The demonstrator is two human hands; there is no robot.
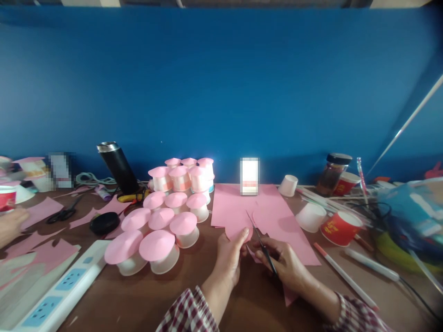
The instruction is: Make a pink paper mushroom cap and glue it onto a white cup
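Observation:
My left hand pinches a piece of pink paper, thumb on top and fingers underneath. In my right hand is a pair of scissors, its blades pointing away from me along the right side of the held paper. A strip of pink paper hangs below my right hand. Beyond both hands lie large pink sheets flat on the brown table. To the left stand several upturned paper cups with pink paper cones on top, in rows.
Left: a white power strip, a black lid, a black thermos, black-handled scissors, pink scraps and another person's hand. Right: white cups, a red cup, a jar, a glue gun. A blue partition stands behind.

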